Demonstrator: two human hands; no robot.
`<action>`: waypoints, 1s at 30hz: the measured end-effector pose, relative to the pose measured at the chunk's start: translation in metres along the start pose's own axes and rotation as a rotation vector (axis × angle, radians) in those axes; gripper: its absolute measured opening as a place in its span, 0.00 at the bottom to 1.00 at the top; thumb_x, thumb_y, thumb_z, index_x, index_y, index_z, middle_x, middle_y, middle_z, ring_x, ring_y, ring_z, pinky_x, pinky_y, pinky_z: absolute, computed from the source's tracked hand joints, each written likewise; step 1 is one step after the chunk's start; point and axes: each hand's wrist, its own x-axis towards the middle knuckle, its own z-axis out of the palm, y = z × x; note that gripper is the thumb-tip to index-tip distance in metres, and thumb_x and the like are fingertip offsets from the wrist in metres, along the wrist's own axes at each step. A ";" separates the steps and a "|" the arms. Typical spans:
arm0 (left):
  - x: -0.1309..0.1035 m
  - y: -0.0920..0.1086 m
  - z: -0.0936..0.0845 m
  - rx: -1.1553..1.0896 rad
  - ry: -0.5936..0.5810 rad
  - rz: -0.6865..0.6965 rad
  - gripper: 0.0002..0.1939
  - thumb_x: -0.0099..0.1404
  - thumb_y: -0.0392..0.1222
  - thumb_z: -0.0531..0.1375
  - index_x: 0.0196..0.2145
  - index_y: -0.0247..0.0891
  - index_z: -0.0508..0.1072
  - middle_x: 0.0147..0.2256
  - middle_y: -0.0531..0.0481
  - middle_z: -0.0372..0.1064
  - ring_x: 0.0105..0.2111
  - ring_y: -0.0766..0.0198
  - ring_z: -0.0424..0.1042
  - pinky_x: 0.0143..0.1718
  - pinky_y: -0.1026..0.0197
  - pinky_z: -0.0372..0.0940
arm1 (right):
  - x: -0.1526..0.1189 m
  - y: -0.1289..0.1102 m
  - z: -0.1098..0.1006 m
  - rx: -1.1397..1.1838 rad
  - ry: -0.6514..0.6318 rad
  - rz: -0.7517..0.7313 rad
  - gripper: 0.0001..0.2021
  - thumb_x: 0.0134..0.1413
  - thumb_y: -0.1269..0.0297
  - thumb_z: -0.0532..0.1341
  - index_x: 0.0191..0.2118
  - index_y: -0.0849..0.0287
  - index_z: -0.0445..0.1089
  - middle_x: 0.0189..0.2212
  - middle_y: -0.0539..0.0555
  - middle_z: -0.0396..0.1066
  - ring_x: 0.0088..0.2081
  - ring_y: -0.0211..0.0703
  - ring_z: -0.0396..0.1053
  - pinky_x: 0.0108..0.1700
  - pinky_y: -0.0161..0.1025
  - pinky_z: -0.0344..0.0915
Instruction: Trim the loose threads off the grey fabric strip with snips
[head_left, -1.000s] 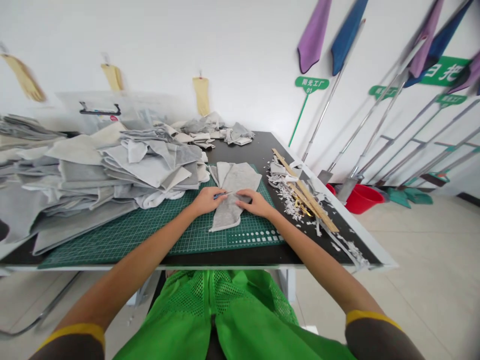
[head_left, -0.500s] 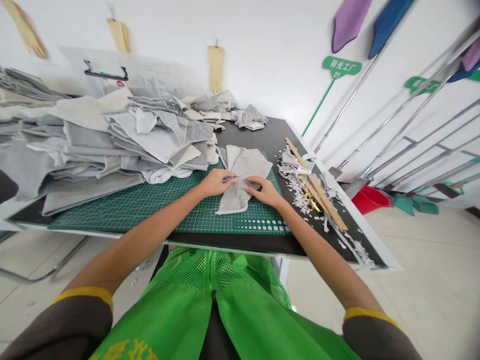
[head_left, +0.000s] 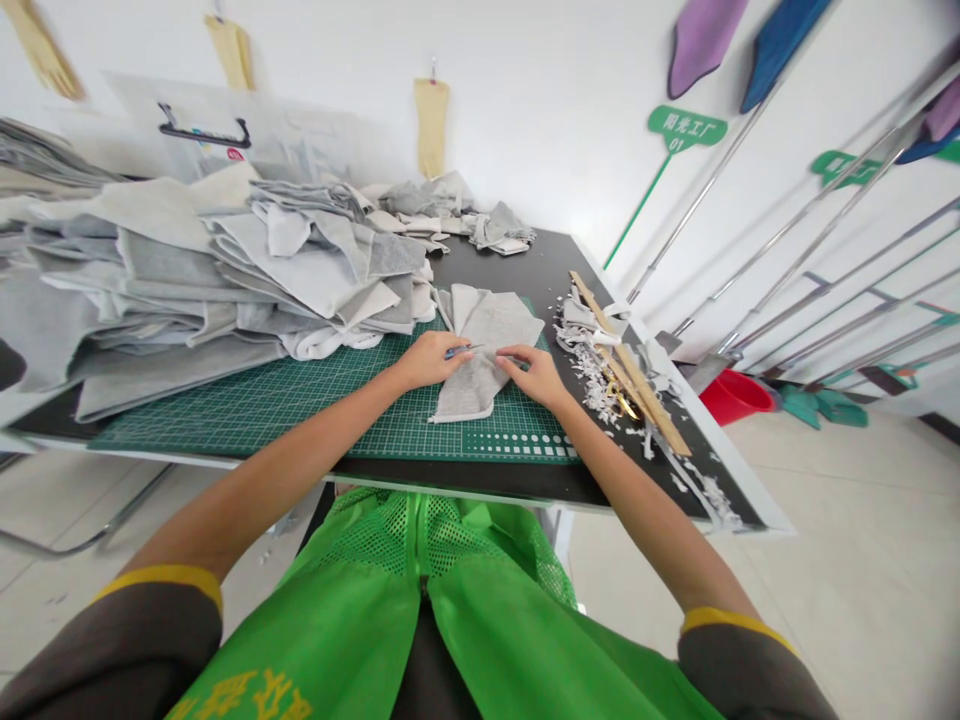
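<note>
A grey piece of cloth [head_left: 486, 330] lies on the green cutting mat [head_left: 300, 410] in front of me. My left hand [head_left: 424, 360] is closed on a small blue-handled tool [head_left: 456, 351] whose tip rests on the cloth. My right hand [head_left: 534, 375] presses flat on the cloth's right edge, fingers pointing left toward the tool. Both hands touch the same piece, a few centimetres apart.
A big heap of grey and white cloth pieces [head_left: 202, 270] fills the table's left half. More cloth [head_left: 450, 215] lies at the back. Wooden sticks [head_left: 630, 365], scissors and white scraps litter the right side. A red basin [head_left: 735, 395] and leaning mop poles stand on the floor to the right.
The view has tilted and shifted a little. My right hand has slid slightly toward me along the cloth's edge; my left hand keeps the tool on the cloth.
</note>
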 end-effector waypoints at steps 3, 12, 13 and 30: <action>0.000 0.000 -0.002 0.007 -0.005 0.001 0.16 0.73 0.50 0.61 0.51 0.36 0.73 0.49 0.44 0.73 0.46 0.57 0.75 0.49 0.48 0.73 | 0.000 0.000 0.000 0.001 0.002 0.003 0.12 0.70 0.56 0.64 0.47 0.60 0.75 0.45 0.55 0.77 0.46 0.46 0.76 0.53 0.51 0.73; -0.001 0.004 -0.003 0.028 -0.027 0.027 0.16 0.73 0.50 0.61 0.51 0.36 0.73 0.49 0.44 0.73 0.46 0.57 0.75 0.49 0.48 0.73 | -0.001 -0.005 -0.002 0.036 0.042 -0.013 0.12 0.70 0.56 0.64 0.46 0.60 0.75 0.44 0.55 0.77 0.46 0.46 0.76 0.53 0.51 0.73; -0.001 0.004 -0.003 0.031 -0.025 0.030 0.16 0.73 0.50 0.61 0.51 0.36 0.73 0.49 0.44 0.73 0.46 0.57 0.75 0.49 0.48 0.73 | -0.001 -0.005 -0.002 0.043 0.054 -0.019 0.12 0.70 0.56 0.64 0.46 0.60 0.75 0.44 0.55 0.77 0.46 0.46 0.76 0.53 0.51 0.73; -0.001 0.003 -0.007 0.077 -0.003 0.062 0.16 0.73 0.48 0.62 0.52 0.35 0.73 0.49 0.44 0.73 0.45 0.57 0.75 0.48 0.49 0.74 | -0.019 -0.087 0.006 0.172 -0.305 -0.452 0.12 0.57 0.61 0.72 0.46 0.54 0.79 0.45 0.55 0.78 0.49 0.49 0.75 0.57 0.48 0.70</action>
